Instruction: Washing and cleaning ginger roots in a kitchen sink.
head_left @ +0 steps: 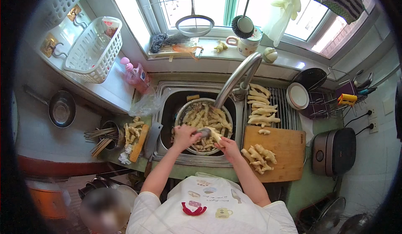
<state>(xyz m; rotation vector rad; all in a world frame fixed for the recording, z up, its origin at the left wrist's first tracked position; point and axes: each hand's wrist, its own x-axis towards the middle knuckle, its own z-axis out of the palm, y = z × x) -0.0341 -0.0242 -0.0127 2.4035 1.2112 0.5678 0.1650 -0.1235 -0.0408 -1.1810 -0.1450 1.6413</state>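
Note:
My left hand (186,137) grips a small greyish tool (205,132), perhaps a metal spoon, blurred by motion. It meets a pale ginger root (216,136), which my right hand (230,148) pinches by its lower end. Both hands are over a round metal basin (230,111) heaped with ginger roots (202,116). The basin sits in the steel sink (166,103), under the curved faucet (234,78). Right of my right hand, a pile of pale ginger (260,158) lies on the wooden cutting board (289,152).
More pale ginger (262,105) lines the metal drying rack (287,117) behind the board. Left of the sink are a cleaver (154,136), an orange perforated tool (139,144), ginger pieces (132,132) and a chopstick holder (114,139). A black appliance (334,150) stands at the right wall.

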